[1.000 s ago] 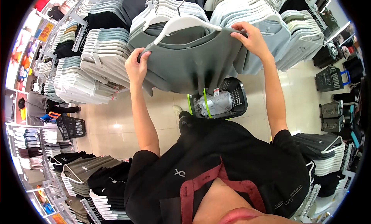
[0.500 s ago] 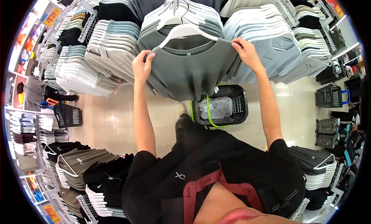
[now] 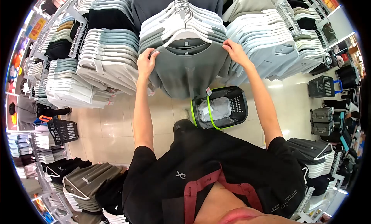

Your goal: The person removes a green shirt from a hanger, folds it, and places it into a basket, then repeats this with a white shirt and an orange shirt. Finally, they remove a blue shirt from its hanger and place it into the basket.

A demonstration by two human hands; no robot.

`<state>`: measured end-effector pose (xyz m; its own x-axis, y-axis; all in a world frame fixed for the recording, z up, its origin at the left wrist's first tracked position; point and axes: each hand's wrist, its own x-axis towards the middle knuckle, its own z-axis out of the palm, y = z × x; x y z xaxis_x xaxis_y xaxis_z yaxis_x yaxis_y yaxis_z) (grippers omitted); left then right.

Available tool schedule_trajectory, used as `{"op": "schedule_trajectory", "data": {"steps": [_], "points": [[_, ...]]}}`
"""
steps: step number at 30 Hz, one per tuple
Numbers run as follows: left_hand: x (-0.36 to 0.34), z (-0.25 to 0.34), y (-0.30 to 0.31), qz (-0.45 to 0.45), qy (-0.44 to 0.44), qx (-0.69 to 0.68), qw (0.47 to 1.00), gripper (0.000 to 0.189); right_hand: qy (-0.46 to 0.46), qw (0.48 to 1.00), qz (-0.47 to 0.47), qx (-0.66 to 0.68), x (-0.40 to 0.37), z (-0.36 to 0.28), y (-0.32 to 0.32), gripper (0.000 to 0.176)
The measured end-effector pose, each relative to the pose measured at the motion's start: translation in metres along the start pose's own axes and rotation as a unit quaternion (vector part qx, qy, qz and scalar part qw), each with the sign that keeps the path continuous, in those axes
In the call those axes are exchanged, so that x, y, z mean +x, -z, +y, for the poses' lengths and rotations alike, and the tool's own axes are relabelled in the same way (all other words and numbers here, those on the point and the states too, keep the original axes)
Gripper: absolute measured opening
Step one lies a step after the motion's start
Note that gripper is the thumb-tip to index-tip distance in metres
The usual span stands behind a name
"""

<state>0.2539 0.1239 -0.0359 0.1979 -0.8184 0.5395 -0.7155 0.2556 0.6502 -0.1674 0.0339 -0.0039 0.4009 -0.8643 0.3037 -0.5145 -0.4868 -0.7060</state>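
Observation:
A dark grey-green T-shirt (image 3: 188, 71) hangs on a white hanger (image 3: 188, 32) at the front of a row of similar shirts. My left hand (image 3: 147, 63) pinches its shoulder on the left, thumb and fingers closed on the fabric. Over on the right, my right hand (image 3: 236, 54) grips the opposite shoulder the same way. Between them the front of the shirt is spread fairly flat, with a small white label inside the neckline. A tag (image 3: 209, 91) dangles near its lower edge.
Below the shirt, a black shopping basket (image 3: 240, 102) with a green handle stands on the tiled floor, holding folded grey clothing (image 3: 217, 109). Light blue shirts (image 3: 270, 50) hang to the right, beige ones (image 3: 106, 65) to the left. A person (image 3: 29, 110) is at far left, near another basket (image 3: 63, 131).
The shirt has moved back closer to the row of hangers. My hands have drawn slightly nearer each other, both still on its shoulders. The camera view has shifted a little.

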Motion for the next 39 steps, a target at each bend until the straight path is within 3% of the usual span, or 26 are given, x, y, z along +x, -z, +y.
{"op": "schedule_trajectory", "data": {"steps": [10, 19, 28, 30, 32, 39], "points": [[0.042, -0.044, -0.012, 0.020, -0.052, -0.009, 0.998, 0.027, -0.004, 0.998, 0.026, -0.060, 0.049, 0.005, -0.030, 0.021], [0.063, -0.043, -0.020, 0.007, -0.019, -0.048, 0.999, 0.026, 0.000, 0.991, 0.069, -0.113, 0.091, 0.025, -0.042, 0.020], [0.024, -0.056, -0.006, -0.015, -0.066, -0.096, 0.993, 0.020, -0.014, 0.978, 0.150, -0.140, 0.059, 0.026, -0.038, 0.028], [0.014, -0.064, -0.006, 0.070, -0.100, -0.081, 0.989, 0.021, -0.027, 0.974, 0.169, -0.146, 0.048, 0.028, -0.039, 0.030], [0.002, -0.069, -0.001, 0.082, -0.034, -0.100, 0.991, 0.025, -0.027, 0.971, 0.198, -0.134, 0.035, 0.029, -0.041, 0.031], [-0.003, -0.084, 0.011, 0.102, -0.005, -0.099, 0.990, 0.029, -0.089, 0.970, 0.205, -0.099, -0.010, 0.074, -0.060, 0.043]]}}
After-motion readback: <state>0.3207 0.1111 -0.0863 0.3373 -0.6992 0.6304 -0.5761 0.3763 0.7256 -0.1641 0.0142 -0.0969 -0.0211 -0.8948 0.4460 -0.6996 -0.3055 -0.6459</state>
